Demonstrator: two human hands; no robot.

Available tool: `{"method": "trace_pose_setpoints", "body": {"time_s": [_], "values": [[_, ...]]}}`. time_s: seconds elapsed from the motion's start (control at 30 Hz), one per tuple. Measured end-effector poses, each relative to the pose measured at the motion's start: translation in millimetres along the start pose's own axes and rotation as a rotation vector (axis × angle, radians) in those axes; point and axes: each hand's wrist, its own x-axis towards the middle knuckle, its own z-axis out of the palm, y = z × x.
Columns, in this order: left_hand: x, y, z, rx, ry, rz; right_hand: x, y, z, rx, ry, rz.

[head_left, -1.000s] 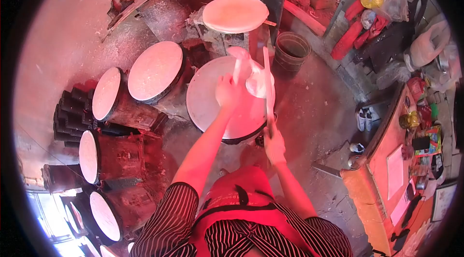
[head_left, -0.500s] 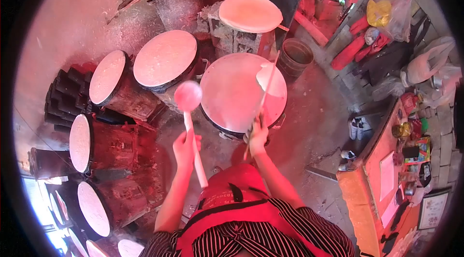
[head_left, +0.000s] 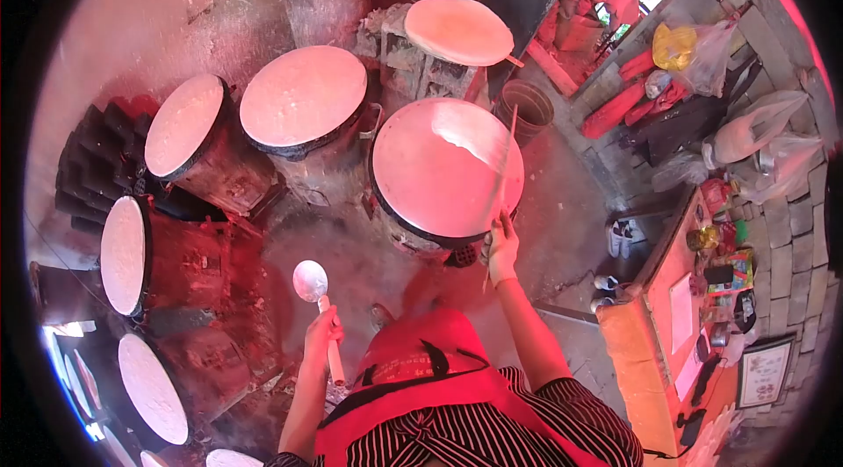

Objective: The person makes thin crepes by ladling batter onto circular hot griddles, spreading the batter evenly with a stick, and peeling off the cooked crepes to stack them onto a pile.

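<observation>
My left hand is wrapped round the wooden handle of a ladle, held low to the left of my apron. The ladle's round bowl is coated whitish and points away from me. My right hand grips a long thin wooden stick, which reaches up over the right side of a large round griddle. On the griddle's upper right lies a pale, shiny layer of batter, its right edge along the stick. The stick's lower end shows below my fist.
More round griddles with pale sheets on them stand on drum-like stoves, such as one behind and one at left. A round pale board rests on blocks at the back. A bucket stands beside it. A table with jars is at right.
My left hand has drawn the ladle back from beside the griddle, down and left. The stick has shifted right in my right hand, and the pale batter layer now reaches further left across the griddle's top.
</observation>
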Motion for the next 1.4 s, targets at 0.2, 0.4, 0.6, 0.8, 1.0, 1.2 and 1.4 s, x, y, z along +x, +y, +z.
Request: {"method": "trace_pose_setpoints", "body": {"time_s": [0.2,0.4,0.6,0.8,1.0,1.2,1.4], "values": [[24.4,-34.7,-12.1,-0.181,0.086,-0.114,31.5,-10.5,49.0,-0.211,-0.254,0.018],[29.2,-84.6,11.8,-0.318,0.090,0.003,6.1,-76.8,15.4,-0.450,-0.642,0.209],[18.8,-111.4,62.0,-0.441,0.150,0.004,108.8,-46.9,-80.4,-0.217,-0.292,-0.047],[-7.7,-144.2,119.3,-0.446,0.174,0.103,140.6,-64.9,-34.9,-0.563,-0.678,-0.029],[-28.8,-173.1,140.9,-0.493,0.277,0.100,112.4,-169.5,-97.6,-0.700,-0.941,0.368],[-51.2,-163.5,171.3,-0.659,0.277,0.161,206.4,-150.6,-78.4,-0.556,-0.660,0.162],[-63.2,-169.8,170.4,-0.495,0.362,0.153,206.7,-195.1,-111.0,-0.696,-1.188,0.392]]}}
